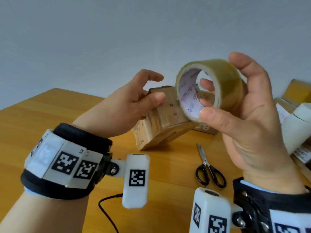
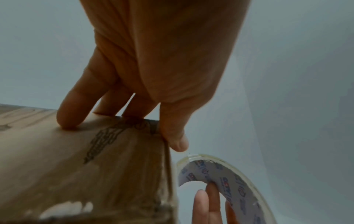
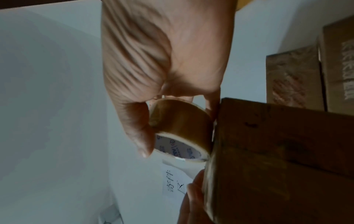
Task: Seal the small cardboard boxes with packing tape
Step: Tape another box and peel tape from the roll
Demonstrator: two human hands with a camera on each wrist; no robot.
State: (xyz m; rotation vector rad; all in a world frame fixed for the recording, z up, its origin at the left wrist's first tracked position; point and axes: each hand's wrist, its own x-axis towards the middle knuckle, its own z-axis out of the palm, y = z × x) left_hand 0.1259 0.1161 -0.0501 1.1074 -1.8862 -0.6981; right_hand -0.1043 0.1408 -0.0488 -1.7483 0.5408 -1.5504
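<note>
A small worn cardboard box point(image 1: 165, 118) is tipped up on one edge on the wooden table point(image 1: 50, 115). My left hand point(image 1: 134, 100) grips its upper left end, thumb on the near face and fingers over the top; the left wrist view shows the box point(image 2: 76, 166) under those fingers point(image 2: 70, 112). My right hand point(image 1: 244, 106) holds a roll of clear brownish packing tape point(image 1: 223, 78), thumb on the outer rim and fingers through the core. The roll point(image 3: 182, 125) sits against the box's point(image 3: 277, 151) right end.
Black-handled scissors point(image 1: 207, 167) lie on the table in front of the box. More cardboard boxes and white parcels point(image 1: 296, 125) are piled at the right edge. A black cable point(image 1: 107, 214) trails across the near table. A grey wall stands behind.
</note>
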